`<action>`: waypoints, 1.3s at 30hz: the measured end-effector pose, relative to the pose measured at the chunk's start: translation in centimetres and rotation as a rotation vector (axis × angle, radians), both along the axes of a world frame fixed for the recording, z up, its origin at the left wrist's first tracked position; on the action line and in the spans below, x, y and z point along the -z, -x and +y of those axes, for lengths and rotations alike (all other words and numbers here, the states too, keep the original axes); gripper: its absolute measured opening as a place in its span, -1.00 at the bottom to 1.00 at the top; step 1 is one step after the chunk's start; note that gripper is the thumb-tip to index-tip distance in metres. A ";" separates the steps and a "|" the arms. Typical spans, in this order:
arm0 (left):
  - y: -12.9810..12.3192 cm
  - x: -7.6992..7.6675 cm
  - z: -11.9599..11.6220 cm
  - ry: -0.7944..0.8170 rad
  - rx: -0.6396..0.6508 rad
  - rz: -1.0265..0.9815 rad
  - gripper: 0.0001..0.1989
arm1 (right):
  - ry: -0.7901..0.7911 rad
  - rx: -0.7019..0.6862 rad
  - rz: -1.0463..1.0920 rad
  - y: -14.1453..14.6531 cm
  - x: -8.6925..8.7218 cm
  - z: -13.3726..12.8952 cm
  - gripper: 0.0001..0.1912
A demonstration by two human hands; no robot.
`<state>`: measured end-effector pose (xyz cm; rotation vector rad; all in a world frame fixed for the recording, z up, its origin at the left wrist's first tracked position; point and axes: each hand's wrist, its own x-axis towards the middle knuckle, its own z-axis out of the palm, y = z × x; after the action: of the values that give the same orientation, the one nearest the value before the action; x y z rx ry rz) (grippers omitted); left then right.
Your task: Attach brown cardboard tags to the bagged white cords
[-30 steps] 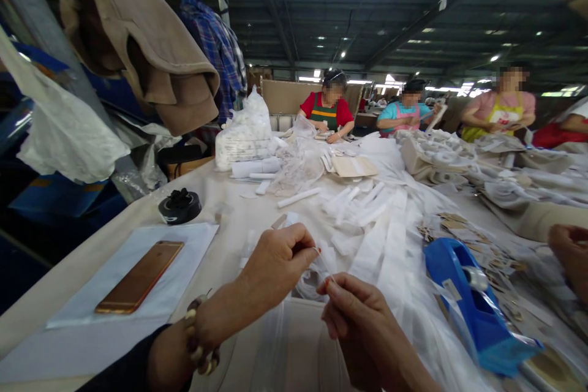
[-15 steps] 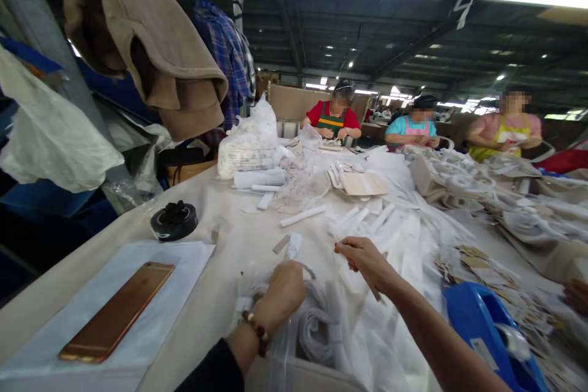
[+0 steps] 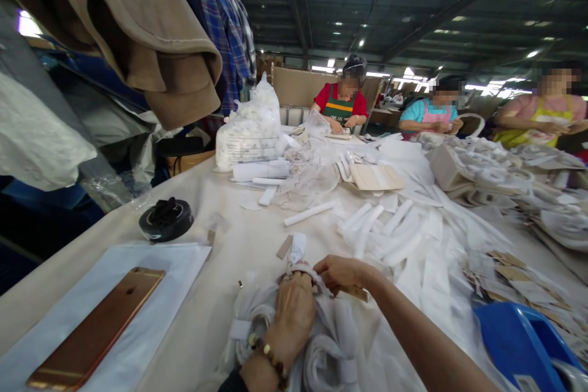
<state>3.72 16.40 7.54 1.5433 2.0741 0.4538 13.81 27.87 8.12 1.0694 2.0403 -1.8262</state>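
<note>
My left hand, with a beaded bracelet at the wrist, is closed around a whitish cord loop near the table's front. Touching or very near that loop are the pinched fingertips of my right hand. A small brown tag sticks out under the right palm; how it is held is hidden. Wrapped coils of white cord lie in clear plastic below both hands. Just beyond the left hand are a white paper piece and a small grey-brown strip.
At left, a phone rests on white sheets, near a black tape roll. White strips and a beige card stack spread ahead. A blue container stands right. Several co-workers sit across the table.
My right hand has moved left and down to the cord loop beside my left hand. The view has shifted, so the blue container sits farther right.
</note>
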 end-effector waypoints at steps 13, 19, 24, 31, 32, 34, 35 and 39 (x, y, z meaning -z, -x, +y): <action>-0.2 -0.7 -0.1 -0.005 -0.098 0.036 -0.66 | 0.016 0.071 0.053 -1.3 -1.0 1.0 -0.76; -0.1 -1.8 -0.7 -0.070 -0.095 0.009 -0.70 | 0.041 0.120 0.084 -2.1 -2.9 1.0 -0.65; 0.1 -2.9 -1.2 -0.161 -0.154 -0.108 -0.80 | 0.072 0.230 0.176 -2.0 -3.5 -0.5 -0.72; 1.1 -2.2 -1.9 -0.261 -0.264 -0.649 -0.85 | 0.153 0.341 0.353 -1.8 -3.2 -2.5 -0.69; 1.1 -2.1 -2.1 -0.285 -0.284 -0.735 -0.84 | 0.167 0.365 0.394 -1.9 -3.2 -2.7 -0.65; 1.0 -2.1 -2.6 -0.319 -0.305 -0.899 -0.80 | 0.207 0.409 0.469 -2.4 -3.1 -3.2 -0.58; 0.9 -2.1 -2.8 -0.326 -0.311 -0.973 -0.77 | 0.231 0.431 0.499 -2.6 -3.1 -3.4 -0.56; 0.8 -2.1 -3.3 -0.339 -0.343 -1.191 -0.69 | 0.327 0.471 0.560 -3.8 -3.3 -4.2 -0.48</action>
<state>2.90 13.10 9.67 0.6754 1.2850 1.4703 17.59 23.72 11.38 1.0924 1.7156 -2.8515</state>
